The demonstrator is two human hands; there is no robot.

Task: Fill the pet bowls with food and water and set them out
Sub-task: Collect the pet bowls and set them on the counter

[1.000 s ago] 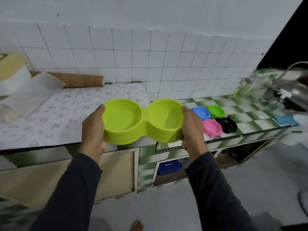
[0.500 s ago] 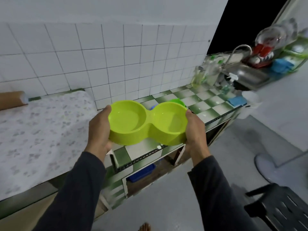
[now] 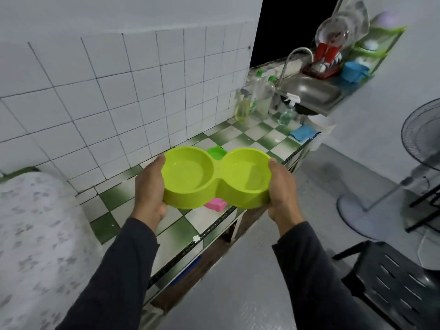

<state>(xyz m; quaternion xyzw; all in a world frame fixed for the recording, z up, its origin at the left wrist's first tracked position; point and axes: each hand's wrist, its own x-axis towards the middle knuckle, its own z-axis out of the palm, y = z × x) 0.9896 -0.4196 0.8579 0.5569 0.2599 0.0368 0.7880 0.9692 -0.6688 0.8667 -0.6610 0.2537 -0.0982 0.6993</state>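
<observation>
Above the checkered table (image 3: 240, 139), both hands, left grip (image 3: 150, 186) and right grip (image 3: 282, 189), clasped the empty green double bowl (image 3: 215, 177); a tilt near the sink (image 3: 312, 91) might later spill water.

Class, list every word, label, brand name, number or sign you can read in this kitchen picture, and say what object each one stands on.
None can be read.
Double pet bowl, held by the left hand and right hand: plain green plastic, no print showing.
Bottles beside the sink: any labels are too small and blurred to read.
Wall tiles and checked counter: no writing.
</observation>
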